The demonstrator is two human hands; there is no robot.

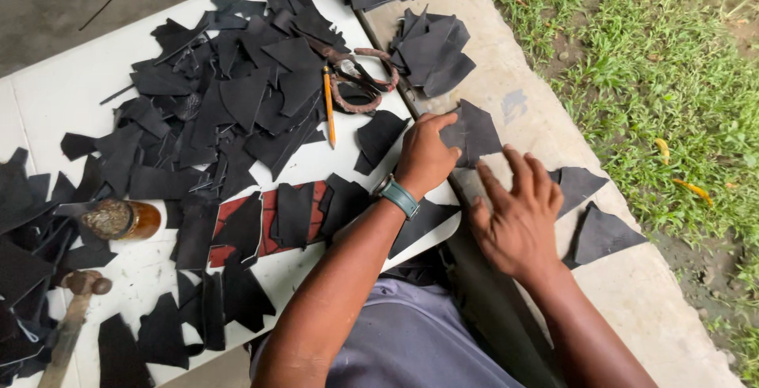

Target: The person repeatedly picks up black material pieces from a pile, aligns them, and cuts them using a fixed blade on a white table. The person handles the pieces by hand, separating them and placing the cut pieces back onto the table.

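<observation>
My left hand point(425, 155) pinches the edge of a black leather piece point(476, 131) lying on the concrete ledge point(506, 64). A green wristwatch point(398, 196) is on that wrist. My right hand point(515, 210) hovers flat with fingers spread just above the ledge, holding nothing. It is between that piece and two more black pieces point(601, 234) at its right. A stack of black pieces point(433, 50) sits farther along the ledge.
A white table point(71, 88) carries a heap of black leather scraps point(229, 103), a yellow pencil point(328, 103), scissors with wrapped handles point(360, 80), a red pattern piece point(269, 218), a small amber jar point(122, 219) and a hammer point(75, 309). Grass point(672, 80) lies beyond the ledge.
</observation>
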